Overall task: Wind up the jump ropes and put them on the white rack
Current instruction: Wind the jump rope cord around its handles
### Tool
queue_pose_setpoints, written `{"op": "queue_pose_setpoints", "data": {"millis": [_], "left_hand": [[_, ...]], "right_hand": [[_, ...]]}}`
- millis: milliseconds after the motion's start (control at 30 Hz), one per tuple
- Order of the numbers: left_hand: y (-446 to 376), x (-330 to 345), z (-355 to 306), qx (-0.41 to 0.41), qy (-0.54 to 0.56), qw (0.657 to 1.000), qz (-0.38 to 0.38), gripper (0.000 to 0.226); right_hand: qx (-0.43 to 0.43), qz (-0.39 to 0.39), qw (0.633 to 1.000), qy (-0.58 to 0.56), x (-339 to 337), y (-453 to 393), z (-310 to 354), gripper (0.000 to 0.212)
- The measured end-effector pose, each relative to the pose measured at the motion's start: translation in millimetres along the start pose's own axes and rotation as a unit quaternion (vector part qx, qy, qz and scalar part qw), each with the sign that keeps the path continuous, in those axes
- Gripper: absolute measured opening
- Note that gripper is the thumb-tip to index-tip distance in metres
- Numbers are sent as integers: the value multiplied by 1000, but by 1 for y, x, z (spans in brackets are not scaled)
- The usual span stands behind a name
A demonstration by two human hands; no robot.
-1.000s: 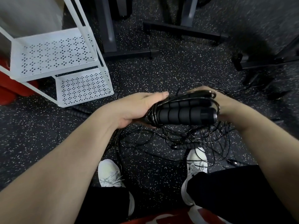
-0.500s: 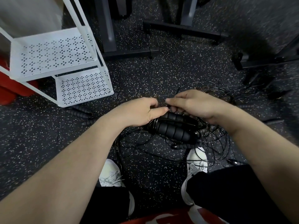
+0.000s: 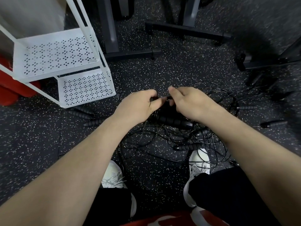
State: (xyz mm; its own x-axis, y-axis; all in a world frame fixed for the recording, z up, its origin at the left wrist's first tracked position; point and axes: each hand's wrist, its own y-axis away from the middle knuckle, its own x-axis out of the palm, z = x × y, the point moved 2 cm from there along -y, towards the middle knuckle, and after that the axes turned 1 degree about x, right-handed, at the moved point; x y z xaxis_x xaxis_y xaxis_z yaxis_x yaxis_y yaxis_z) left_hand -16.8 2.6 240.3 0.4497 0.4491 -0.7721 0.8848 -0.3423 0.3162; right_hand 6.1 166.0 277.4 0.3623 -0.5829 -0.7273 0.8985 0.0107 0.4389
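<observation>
So both hands, left hand (image 3: 138,105) and right hand (image 3: 187,103), pinch black foam-handled jump rope bundle (image 3: 171,119) | risk: loose thin cords at 5 o'clock snag, coil unravels

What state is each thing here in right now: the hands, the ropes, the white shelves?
Left hand: fingers curled, pinching a dark piece between both hands.
Right hand: fingers curled, pinching the same piece.
Wound rope bundle: below the hands, handles together, cord looped round them.
Loose ropes: tangled on the floor, unwound.
Spare handles: lying on the floor beside the rack.
White rack: upright, no ropes on the two visible shelves.
</observation>
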Motion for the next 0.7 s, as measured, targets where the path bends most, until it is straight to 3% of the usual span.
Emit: {"op": "queue_pose_setpoints", "data": {"millis": [167, 400, 700], "left_hand": [[3, 2, -6, -11, -40, 992, -118, 39], [-1, 2, 5, -55, 65, 985, -147, 48], [-2, -6, 10, -109, 274, 930, -220, 43]], "right_hand": [[1, -29, 999, 35, 2, 5, 8, 43], [-62, -85, 987, 124, 21, 25, 25, 29], [-113, -53, 991, -45, 33, 28, 32, 31]]}}
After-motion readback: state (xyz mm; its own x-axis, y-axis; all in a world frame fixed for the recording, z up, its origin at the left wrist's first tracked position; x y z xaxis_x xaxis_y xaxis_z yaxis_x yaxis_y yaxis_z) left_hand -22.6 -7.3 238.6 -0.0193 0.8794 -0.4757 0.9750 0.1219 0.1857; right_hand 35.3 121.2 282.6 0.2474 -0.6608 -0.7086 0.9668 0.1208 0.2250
